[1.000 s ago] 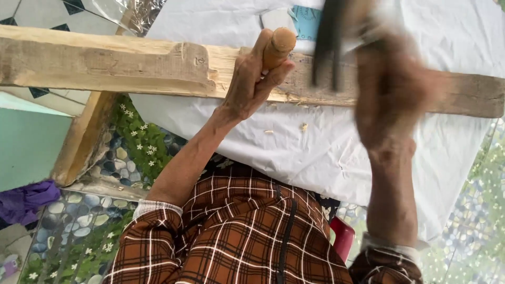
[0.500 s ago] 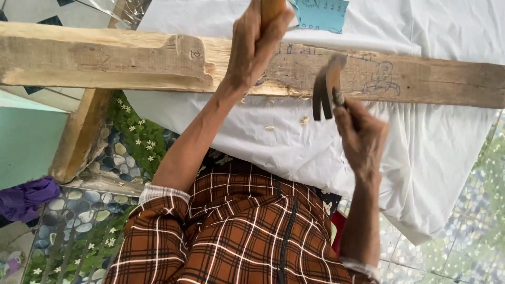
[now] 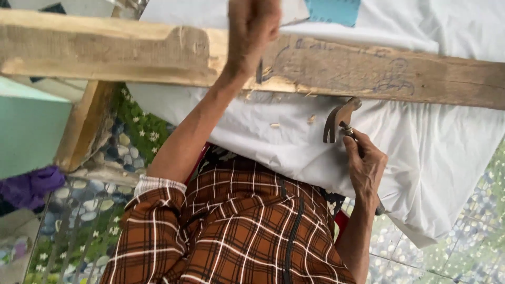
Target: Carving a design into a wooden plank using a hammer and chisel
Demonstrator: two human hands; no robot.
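Observation:
My left hand (image 3: 252, 29) is closed around a chisel, and its dark blade (image 3: 259, 71) stands against the lower edge of a long rough wooden beam (image 3: 105, 52) that crosses the view. The handle is hidden inside my fist. My right hand (image 3: 365, 168) grips a claw hammer by its handle. The hammer's metal head (image 3: 339, 118) hangs just below the beam, to the right of the chisel and not touching it. Small wood chips (image 3: 273, 125) lie on the white cloth (image 3: 436, 152) under the beam. My sleeves and lap are in brown checked fabric.
A wooden post (image 3: 84, 126) runs down from the beam at the left. A blue sheet (image 3: 334, 9) lies on the white cloth at the top. Pebble-patterned flooring (image 3: 126, 137) shows at left, with a purple cloth (image 3: 31, 186) and a teal surface (image 3: 26, 126).
My right hand has brought the hammer down from up at the beam to below it. My left hand has shifted higher in view, the chisel's wooden handle no longer visible.

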